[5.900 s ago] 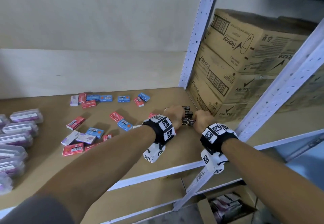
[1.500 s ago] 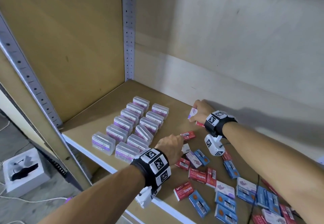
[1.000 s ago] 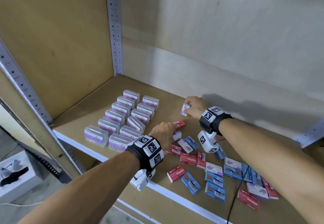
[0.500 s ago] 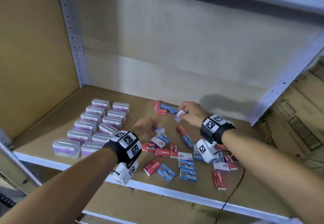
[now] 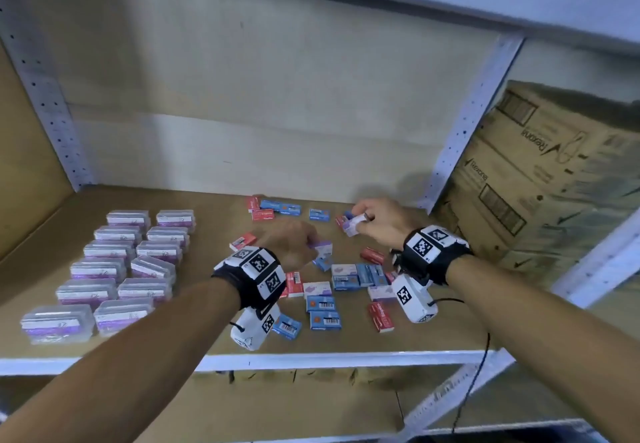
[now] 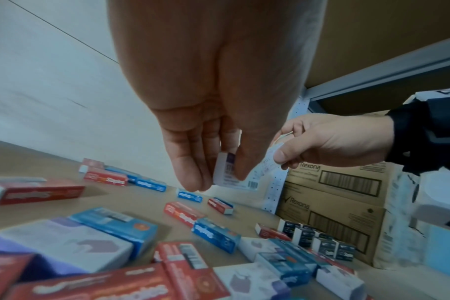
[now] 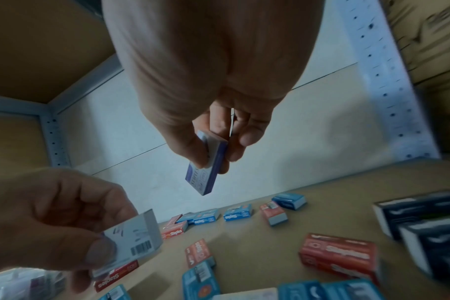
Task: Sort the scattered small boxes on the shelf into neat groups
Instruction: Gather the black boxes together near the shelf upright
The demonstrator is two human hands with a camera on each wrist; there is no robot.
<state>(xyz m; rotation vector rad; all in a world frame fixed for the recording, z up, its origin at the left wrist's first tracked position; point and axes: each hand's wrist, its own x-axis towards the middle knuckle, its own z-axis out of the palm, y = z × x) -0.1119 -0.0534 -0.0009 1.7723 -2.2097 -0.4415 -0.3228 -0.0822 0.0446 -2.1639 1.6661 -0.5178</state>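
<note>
**Both hands holding white-and-purple boxes above the scattered stock**

1. Shelf (image 5: 207, 342). A brown board with a white front rail. Its left part carries clear plastic cases (image 5: 114, 266) set in two neat rows. Its middle and right part carries the scattered small boxes (image 5: 325, 307): red, blue and white-purple cartons lying flat at mixed angles, some touching. A short row of red and blue cartons (image 5: 273, 208) lies along the back wall. Dark boxes (image 6: 319, 239) stand grouped at the right end, next to the brown Rexona cartons (image 5: 540, 179) in the neighbouring bay.

2. Right hand (image 5: 377, 222). Raised above the back right of the shelf, clear of the board. Thumb and fingers (image 7: 190, 150) are clamped on the flat faces of one white-purple box (image 7: 208, 168). The box hangs below the fingertips, with roughly its upper half inside the grip. Its long axis runs steeply downward with the free end lowest. One narrow side is purple with white lettering; the broad face is white.

3. Left hand (image 5: 294, 246). Raised over the middle of the scatter, to the left of the right hand and apart from it. Thumb and fingers pinch a second white-purple box (image 6: 225, 169). It protrudes past the fingertips toward the right hand. A barcode shows on one white face. In the head view the hand is blurred.
</note>
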